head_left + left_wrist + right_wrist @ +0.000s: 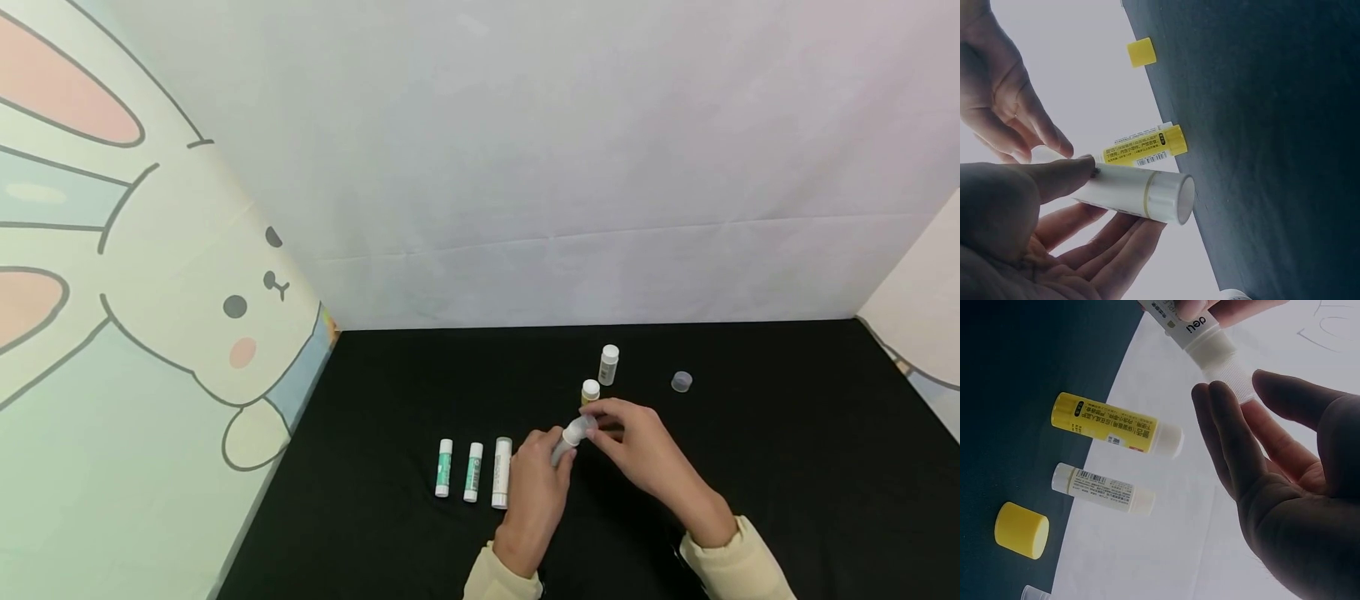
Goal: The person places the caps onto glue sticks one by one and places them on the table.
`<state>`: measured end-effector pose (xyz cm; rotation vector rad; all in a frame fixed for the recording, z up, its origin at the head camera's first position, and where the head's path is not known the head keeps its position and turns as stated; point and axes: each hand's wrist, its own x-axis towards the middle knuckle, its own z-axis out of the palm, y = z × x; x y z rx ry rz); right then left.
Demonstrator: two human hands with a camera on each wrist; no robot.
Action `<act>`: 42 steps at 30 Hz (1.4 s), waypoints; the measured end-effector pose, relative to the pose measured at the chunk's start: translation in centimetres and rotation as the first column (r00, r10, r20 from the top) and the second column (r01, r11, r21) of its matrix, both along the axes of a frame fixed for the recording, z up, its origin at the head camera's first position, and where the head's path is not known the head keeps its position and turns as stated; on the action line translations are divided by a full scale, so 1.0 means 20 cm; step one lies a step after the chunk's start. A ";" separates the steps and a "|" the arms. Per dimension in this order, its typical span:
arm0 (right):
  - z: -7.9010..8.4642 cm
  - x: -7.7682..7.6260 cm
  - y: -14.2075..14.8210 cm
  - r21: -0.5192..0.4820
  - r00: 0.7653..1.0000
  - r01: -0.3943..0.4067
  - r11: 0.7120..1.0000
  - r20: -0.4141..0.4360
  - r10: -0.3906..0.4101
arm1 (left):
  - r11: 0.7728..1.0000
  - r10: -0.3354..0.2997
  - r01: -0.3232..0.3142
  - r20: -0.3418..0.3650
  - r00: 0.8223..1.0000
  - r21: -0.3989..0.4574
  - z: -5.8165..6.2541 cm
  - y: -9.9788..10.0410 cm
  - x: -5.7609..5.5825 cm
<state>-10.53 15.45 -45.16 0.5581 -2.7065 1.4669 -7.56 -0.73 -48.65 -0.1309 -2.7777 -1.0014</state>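
Observation:
My left hand grips a white glue stick, its printed label showing in the right wrist view. At that stick's top, my right hand pinches a clear ribbed cap between thumb and fingers. The cap is at the white tip, slightly tilted in the head view; whether it is loose or seated, I cannot tell. Beyond the hands stand a yellow glue stick and a smaller white glue stick, both with white tops. A yellow cap lies near them.
Left of my left hand, two green-and-white glue sticks and a larger white glue stick form a row. Another clear cap is at the back right. The black tabletop ends at a pale backdrop.

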 end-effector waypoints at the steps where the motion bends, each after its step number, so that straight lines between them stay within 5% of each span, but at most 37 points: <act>1: 0.00 0.00 0.00 0.002 1.000 0.000 1.000 0.004 0.000 | 1.000 0.000 0.000 0.001 1.000 -0.004 0.00 0.00 0.00; 27: 0.00 0.01 -0.01 0.016 0.998 -0.057 0.998 -0.009 0.057 | 0.999 -0.038 0.037 -0.088 0.995 -0.014 -0.01 0.00 0.01; 42: 0.00 0.01 -0.02 0.032 0.997 -0.073 0.997 0.029 0.073 | 0.997 -0.081 0.081 0.007 0.997 0.009 0.00 0.00 0.01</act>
